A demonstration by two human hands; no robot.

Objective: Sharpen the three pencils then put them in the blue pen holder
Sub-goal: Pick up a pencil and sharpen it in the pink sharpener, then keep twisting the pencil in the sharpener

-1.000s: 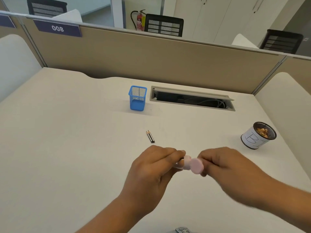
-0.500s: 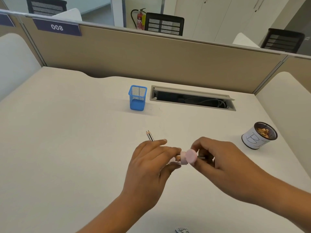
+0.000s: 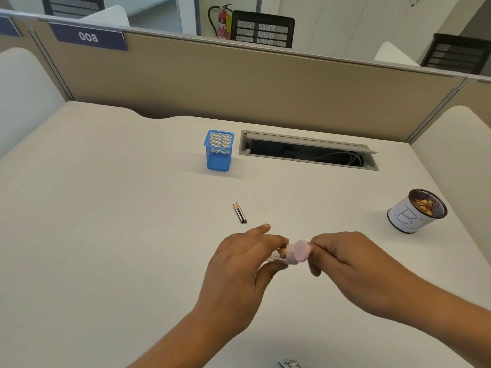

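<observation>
Now both hands meet low over the white desk (image 3: 106, 235): left hand (image 3: 239, 266) grips the round pink plastic sharpener (image 3: 299, 252), index finger sticking out. Right hand (image 3: 353, 266) curls tight against its pink end; what it pinches, I cannot tell. Two short dark pencils (image 3: 240, 213) lie side by side just beyond. Farther back, the blue mesh pen holder (image 3: 219, 150) stands upright.

L hand (image 3: 239, 264): left of pink sharpener (image 3: 300, 251), thumb and fingers curled round it, index straight | R hand (image 3: 353, 269): right of it, fingertips pinching its end | forearms converge toward it
</observation>
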